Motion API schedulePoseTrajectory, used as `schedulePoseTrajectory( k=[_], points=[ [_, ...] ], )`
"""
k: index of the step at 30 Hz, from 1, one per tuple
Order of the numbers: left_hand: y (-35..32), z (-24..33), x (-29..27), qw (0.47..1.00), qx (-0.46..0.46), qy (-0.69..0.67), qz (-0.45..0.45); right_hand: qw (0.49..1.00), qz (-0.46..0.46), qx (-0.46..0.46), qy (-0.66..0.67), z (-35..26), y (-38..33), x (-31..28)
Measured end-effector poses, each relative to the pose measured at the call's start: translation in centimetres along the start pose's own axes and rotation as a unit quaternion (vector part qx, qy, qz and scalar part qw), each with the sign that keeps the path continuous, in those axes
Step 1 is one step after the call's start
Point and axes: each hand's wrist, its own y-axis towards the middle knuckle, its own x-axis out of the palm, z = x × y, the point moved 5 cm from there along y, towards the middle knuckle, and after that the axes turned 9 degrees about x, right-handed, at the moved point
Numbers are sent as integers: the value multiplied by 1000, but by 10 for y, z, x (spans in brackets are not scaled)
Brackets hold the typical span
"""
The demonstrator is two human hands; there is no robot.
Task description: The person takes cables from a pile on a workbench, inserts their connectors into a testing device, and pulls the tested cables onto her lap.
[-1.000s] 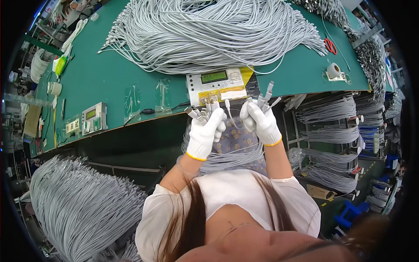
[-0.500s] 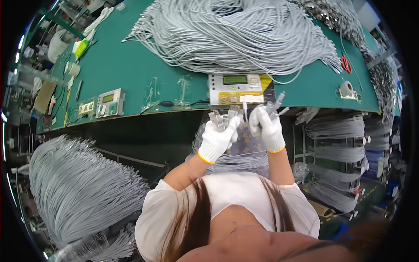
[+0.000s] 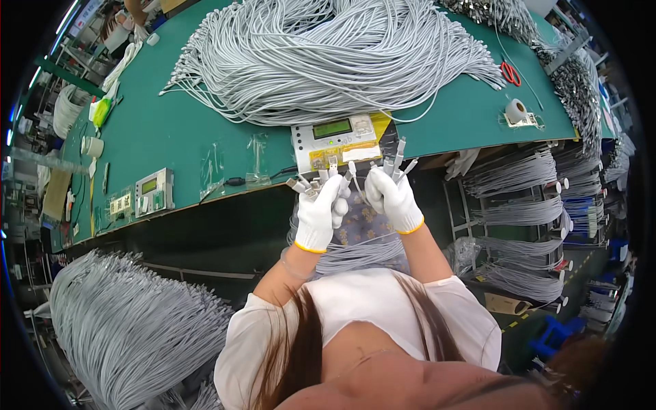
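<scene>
My left hand [image 3: 318, 214], in a white glove with a yellow cuff, is closed around several cable plugs [image 3: 303, 184] that fan out above its fingers. My right hand [image 3: 397, 199], gloved the same way, grips another few cable plugs [image 3: 399, 152] pointing up and away. Between the hands a single white plug [image 3: 352, 168] stands near the table edge. Just beyond them sits a grey tester box [image 3: 301, 142] with a small green screen and yellow tape on its front. Grey cables [image 3: 362, 254] lie across my lap below the hands.
A large heap of grey cables [image 3: 307, 75] covers the far middle of the green table [image 3: 157, 130]. Red scissors [image 3: 510, 74] and a white tape roll [image 3: 516, 111] lie right. A second tester box [image 3: 154, 191] is left. Cable bundles [image 3: 137, 328] hang lower left; racked cables [image 3: 519, 212] stand right.
The view has shifted, so table and boxes appear lower left or higher right. Both hands still grip their plugs, just in front of the tester box.
</scene>
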Motion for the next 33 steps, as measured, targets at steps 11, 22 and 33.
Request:
schedulePoseTrajectory(
  k=[11, 22, 33],
  points=[
    [1, 7, -17, 990, -19, 107, -94, 976, 108, 39, -184, 16, 7, 22],
    [7, 6, -26, 991, -2, 126, -42, 973, 101, -9, -209, 17, 11, 26],
    [-1, 17, -16, 993, 6, 99, -66, 985, 94, 19, -146, -29, -12, -10]
  ],
)
